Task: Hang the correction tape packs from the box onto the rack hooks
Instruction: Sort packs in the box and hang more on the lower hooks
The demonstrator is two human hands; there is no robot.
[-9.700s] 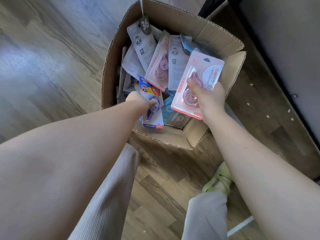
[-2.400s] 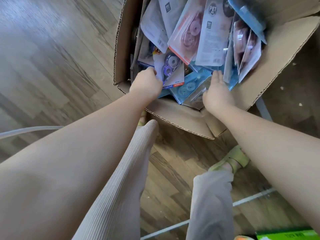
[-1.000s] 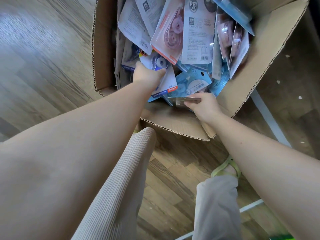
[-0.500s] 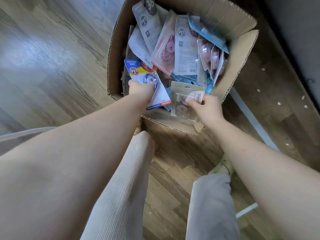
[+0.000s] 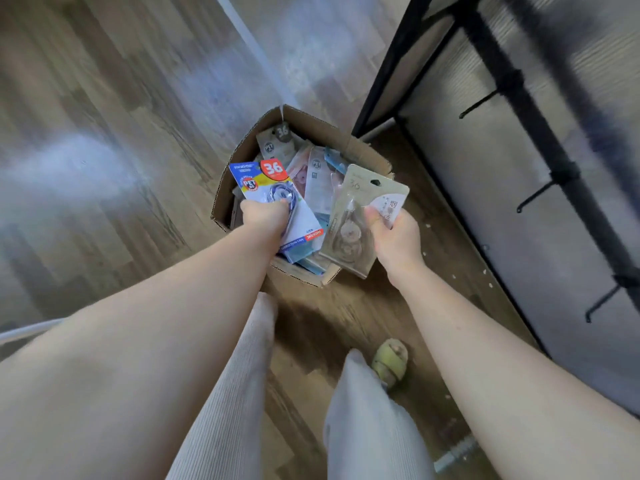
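The left hand (image 5: 265,216) grips a blue-and-white correction tape pack (image 5: 277,199) with a red "36" badge, fingers curled over its blister. The right hand (image 5: 394,237) pinches a beige correction tape pack (image 5: 360,216) by its right edge, thumb on the front. Both packs are held above the open cardboard box (image 5: 304,271), which stands on the wooden floor (image 5: 121,133) under and just beyond the hands with more packs (image 5: 311,168) upright inside. Right of the right hand stands the black rack (image 5: 533,112); bare hooks (image 5: 533,197) jut from its upright.
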